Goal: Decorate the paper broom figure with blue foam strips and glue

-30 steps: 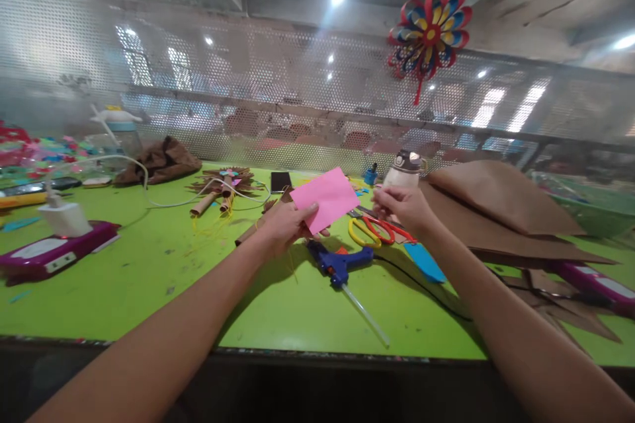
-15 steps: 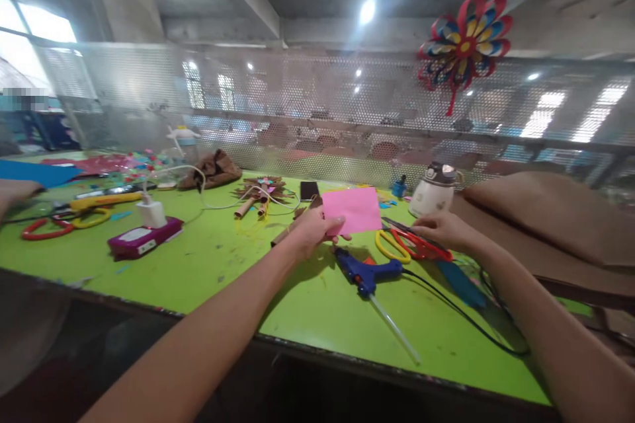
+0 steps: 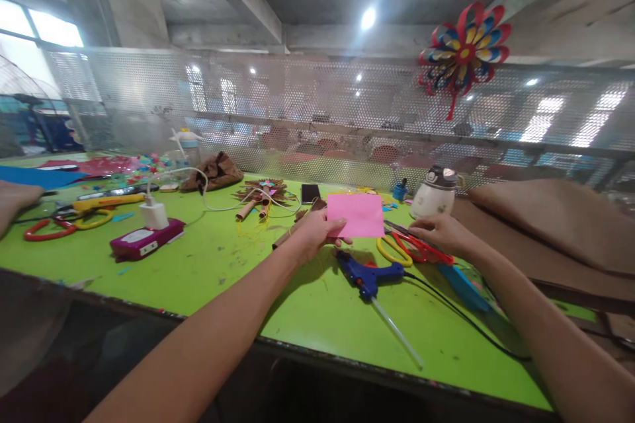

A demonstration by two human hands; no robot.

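A pink sheet of paper (image 3: 361,213) is pinched between the thumb and fingers of my left hand (image 3: 317,232), held up above the table. My right hand (image 3: 439,232) is closed at the scissors (image 3: 421,250), which have one red and one yellow handle loop; its fingertips are partly hidden. In front of both hands lies a blue glue gun (image 3: 367,274) with a clear glue stick poking out of its back. Beneath my right wrist, a blue strip (image 3: 464,287) rests near the gun's black cord.
A white kettle-like jug (image 3: 432,195) and folded brown paper (image 3: 555,225) are at right. A purple power strip (image 3: 147,239) with a white plug, another pair of scissors (image 3: 52,231) and another person's arm (image 3: 17,198) are at left. Brown paper tubes (image 3: 248,210) lie beyond.
The view has shifted slightly. My left hand still holds the pink paper and my right hand stays at the scissors; little else differs.
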